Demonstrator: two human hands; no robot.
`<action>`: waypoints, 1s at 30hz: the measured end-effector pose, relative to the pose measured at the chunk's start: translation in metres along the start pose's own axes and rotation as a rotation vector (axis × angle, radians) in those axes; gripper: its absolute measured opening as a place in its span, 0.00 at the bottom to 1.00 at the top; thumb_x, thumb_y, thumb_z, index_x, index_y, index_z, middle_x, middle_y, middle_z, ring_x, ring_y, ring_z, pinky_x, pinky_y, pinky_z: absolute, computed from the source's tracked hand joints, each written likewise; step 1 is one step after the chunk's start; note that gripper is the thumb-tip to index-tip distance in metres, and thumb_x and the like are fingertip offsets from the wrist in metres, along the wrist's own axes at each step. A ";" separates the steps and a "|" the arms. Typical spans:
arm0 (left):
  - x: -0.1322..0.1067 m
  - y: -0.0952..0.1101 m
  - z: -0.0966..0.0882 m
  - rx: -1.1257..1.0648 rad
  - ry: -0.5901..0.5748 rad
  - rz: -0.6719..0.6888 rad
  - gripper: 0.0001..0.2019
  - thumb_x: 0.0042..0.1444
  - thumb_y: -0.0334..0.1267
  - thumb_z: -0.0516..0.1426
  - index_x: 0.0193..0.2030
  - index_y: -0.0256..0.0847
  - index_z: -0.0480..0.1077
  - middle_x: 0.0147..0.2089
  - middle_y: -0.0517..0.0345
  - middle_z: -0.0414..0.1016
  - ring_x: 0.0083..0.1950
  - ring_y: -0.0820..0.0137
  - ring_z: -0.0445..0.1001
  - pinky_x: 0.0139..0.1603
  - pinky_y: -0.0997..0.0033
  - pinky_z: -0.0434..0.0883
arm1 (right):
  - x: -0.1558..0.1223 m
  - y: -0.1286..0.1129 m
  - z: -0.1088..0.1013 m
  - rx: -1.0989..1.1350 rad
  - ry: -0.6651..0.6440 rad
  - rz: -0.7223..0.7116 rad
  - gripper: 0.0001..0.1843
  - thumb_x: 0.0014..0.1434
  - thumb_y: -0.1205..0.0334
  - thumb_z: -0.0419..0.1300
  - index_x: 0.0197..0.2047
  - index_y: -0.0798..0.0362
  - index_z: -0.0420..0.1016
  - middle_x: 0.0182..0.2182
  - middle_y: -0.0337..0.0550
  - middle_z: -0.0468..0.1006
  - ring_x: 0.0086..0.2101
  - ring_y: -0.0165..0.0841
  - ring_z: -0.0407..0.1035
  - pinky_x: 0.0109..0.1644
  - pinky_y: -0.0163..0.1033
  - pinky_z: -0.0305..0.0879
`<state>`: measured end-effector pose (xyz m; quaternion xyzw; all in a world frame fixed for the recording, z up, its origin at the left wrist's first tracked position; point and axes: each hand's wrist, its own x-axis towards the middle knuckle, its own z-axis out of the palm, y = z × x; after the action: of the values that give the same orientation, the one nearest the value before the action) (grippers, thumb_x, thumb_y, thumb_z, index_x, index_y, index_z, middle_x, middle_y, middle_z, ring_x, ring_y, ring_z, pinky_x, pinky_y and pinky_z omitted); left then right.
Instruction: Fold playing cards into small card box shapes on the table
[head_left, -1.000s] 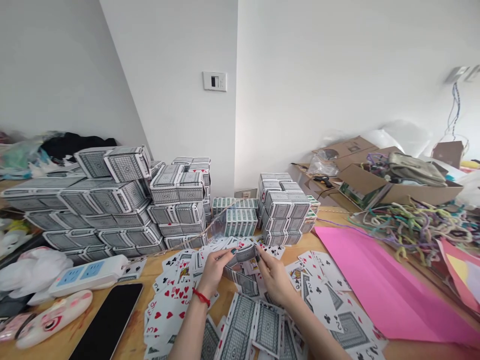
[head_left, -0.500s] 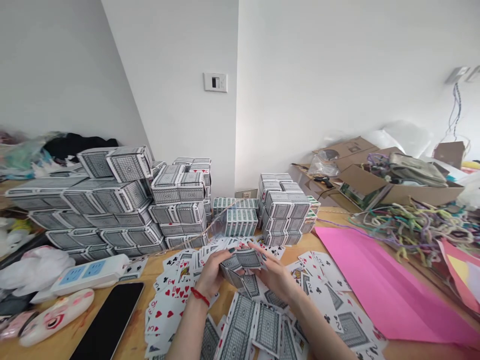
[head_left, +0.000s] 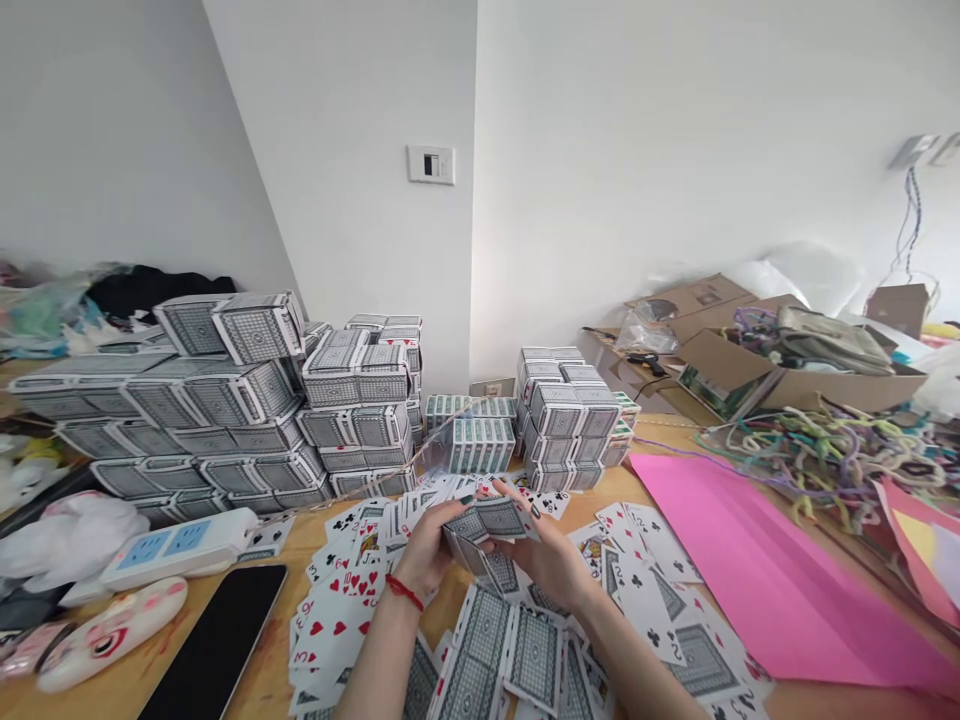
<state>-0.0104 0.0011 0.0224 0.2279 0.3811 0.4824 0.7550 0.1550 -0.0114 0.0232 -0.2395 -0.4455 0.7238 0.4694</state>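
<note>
Left hand and right hand grip a folded-card piece between them, fingers curved round its opposite sides, with joined cards nearer the person than the fingers and stacked card blocks beyond them.

Looks like a craft corner, home or small studio, can't tell which. Evidence: wooden table strewn with loose playing cards, blocks of cards stacked at left, pink sheet lower right, tangle of fuzzy coloured cords and open cardboard box at right. Plain pale walls, wall plate upper center, power strip lower left.
</note>
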 end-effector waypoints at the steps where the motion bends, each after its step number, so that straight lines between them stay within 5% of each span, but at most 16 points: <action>1: 0.001 -0.001 -0.001 0.002 0.006 0.003 0.08 0.45 0.35 0.57 0.33 0.35 0.71 0.29 0.56 0.76 0.30 0.68 0.74 0.30 0.70 0.71 | 0.001 0.000 0.001 0.012 0.012 -0.001 0.27 0.53 0.45 0.48 0.54 0.45 0.61 0.51 0.45 0.66 0.49 0.41 0.60 0.47 0.47 0.59; 16: 0.003 -0.002 0.002 -0.019 0.013 0.046 0.06 0.43 0.33 0.59 0.29 0.33 0.72 0.26 0.57 0.74 0.25 0.73 0.71 0.25 0.77 0.65 | -0.001 -0.004 0.013 -0.062 0.026 -0.047 0.24 0.49 0.53 0.59 0.51 0.47 0.65 0.52 0.43 0.65 0.49 0.41 0.60 0.50 0.45 0.57; 24: 0.002 -0.006 0.004 -0.008 -0.004 0.046 0.04 0.44 0.33 0.58 0.27 0.34 0.71 0.24 0.59 0.73 0.24 0.74 0.70 0.24 0.77 0.64 | -0.002 -0.003 0.015 -0.209 0.101 -0.077 0.20 0.57 0.50 0.48 0.50 0.46 0.66 0.53 0.43 0.64 0.53 0.39 0.56 0.53 0.45 0.55; 30: 0.004 -0.006 0.001 -0.055 0.039 -0.037 0.06 0.44 0.33 0.58 0.30 0.35 0.70 0.25 0.58 0.74 0.25 0.72 0.71 0.25 0.75 0.64 | -0.003 -0.004 0.014 -0.335 0.015 -0.086 0.24 0.58 0.47 0.43 0.54 0.46 0.62 0.55 0.43 0.62 0.55 0.38 0.53 0.54 0.43 0.54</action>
<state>-0.0059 0.0025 0.0173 0.1907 0.3862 0.4832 0.7622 0.1477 -0.0189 0.0335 -0.3006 -0.5662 0.6168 0.4568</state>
